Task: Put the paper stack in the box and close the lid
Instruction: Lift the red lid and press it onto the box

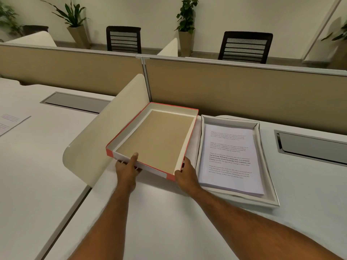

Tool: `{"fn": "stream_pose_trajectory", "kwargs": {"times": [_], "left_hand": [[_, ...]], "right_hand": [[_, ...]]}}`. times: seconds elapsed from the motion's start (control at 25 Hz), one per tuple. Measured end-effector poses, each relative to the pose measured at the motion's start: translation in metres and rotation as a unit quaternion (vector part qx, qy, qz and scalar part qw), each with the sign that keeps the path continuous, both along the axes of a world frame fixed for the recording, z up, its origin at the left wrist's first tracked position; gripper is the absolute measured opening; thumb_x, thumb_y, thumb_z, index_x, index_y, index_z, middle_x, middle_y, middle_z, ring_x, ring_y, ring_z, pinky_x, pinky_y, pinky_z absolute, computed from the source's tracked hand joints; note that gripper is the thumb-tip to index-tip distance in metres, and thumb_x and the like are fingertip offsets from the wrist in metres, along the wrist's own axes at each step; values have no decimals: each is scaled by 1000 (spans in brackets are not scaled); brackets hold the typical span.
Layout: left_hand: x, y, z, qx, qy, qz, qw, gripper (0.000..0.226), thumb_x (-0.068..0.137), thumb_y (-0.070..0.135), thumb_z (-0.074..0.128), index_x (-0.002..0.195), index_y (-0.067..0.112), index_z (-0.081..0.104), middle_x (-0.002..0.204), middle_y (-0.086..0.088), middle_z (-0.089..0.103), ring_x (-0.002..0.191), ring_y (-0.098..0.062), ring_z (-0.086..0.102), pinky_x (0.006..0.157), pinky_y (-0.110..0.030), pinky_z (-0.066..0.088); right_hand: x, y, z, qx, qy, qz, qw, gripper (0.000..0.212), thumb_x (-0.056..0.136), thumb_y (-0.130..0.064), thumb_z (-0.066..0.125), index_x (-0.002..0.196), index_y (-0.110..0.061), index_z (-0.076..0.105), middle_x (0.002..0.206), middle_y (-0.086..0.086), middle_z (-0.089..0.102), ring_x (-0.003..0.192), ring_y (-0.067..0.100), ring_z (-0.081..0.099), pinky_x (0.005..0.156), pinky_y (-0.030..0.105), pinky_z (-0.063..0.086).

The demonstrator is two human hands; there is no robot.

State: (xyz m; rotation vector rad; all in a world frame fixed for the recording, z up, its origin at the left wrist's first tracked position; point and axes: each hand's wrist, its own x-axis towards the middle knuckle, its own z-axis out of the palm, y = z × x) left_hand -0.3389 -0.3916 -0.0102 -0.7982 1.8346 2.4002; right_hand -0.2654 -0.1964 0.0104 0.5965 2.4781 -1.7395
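A white shallow box (270,200) lies on the desk at the right, and the printed paper stack (230,158) rests inside it. Left of it is the lid (155,139), red outside, white walls, brown inside, held upside down with its near edge tilted up off the desk. My left hand (127,170) grips the lid's near left edge, thumb over the rim. At the lid's near right corner my right hand (185,174) holds it, just beside the box's left wall.
A curved cream divider (105,132) stands at the lid's left. A tan partition (244,91) runs along the desk's far edge. A grey cable hatch (311,145) lies right of the box. On the neighbouring desk at far left is a printed sheet (9,122).
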Motion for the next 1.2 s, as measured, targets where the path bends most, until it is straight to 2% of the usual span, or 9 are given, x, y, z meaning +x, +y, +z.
{"fn": "stream_pose_trajectory", "kwargs": {"times": [0.16,0.44,0.56,0.64,0.76,0.88,1.0,1.08,1.2], "left_hand": [[7,13,25,6,80,11,997,65,83,16,74,136,7,39,117,-14,58,108,-29,63,79,-52,59],[33,47,85,-187,263,-33,946,72,75,19,82,131,24,37,127,-8,53,103,-19,63,76,-23,58],[49,74,101,-243,324,-56,913,78,71,20,85,131,18,37,128,-4,52,108,-13,60,82,-14,53],[58,89,107,-275,327,-58,903,79,71,18,84,133,13,36,132,-8,54,115,-20,59,89,-23,54],[68,104,111,-303,333,-65,891,79,71,19,84,134,15,36,136,-10,55,118,-31,60,93,-39,54],[72,113,116,-314,336,-73,885,83,69,29,86,136,20,37,139,-8,55,120,-26,59,94,-34,50],[70,115,114,-332,376,-128,856,86,68,46,82,137,23,37,143,-5,48,123,-16,54,95,-26,48],[69,113,110,-275,335,-155,888,85,71,71,62,138,26,37,146,1,44,128,-14,48,96,-27,47],[61,107,97,-47,120,-181,975,92,79,82,31,146,18,37,149,-2,42,136,-24,42,106,-43,41]], "right_hand": [[4,15,19,-10,-28,13,999,52,90,-19,61,139,-13,42,131,8,61,104,19,60,84,27,48],[-33,17,153,25,111,39,993,68,84,-50,64,137,-9,46,137,9,55,126,25,53,97,35,45],[-50,-9,222,-34,154,71,985,63,79,-57,65,116,-6,60,110,12,67,102,28,64,82,38,54],[-53,-26,249,-60,152,65,984,65,72,-61,69,108,-9,57,101,8,65,96,25,62,77,36,52],[-44,-32,257,32,143,30,989,92,69,-42,81,135,-5,31,128,14,51,115,27,53,83,34,48],[-32,-18,249,57,185,-12,981,85,73,-16,79,138,-8,25,134,14,45,117,28,52,80,29,47],[-18,8,252,3,228,-57,972,76,73,-14,78,134,-10,32,130,11,48,117,25,50,87,31,48],[-8,30,255,-46,239,-78,967,67,74,-16,76,129,-11,38,121,11,53,109,22,53,84,33,51],[9,70,250,-143,234,-103,956,51,78,-13,72,122,-6,47,110,13,57,95,20,57,77,35,52]]}}
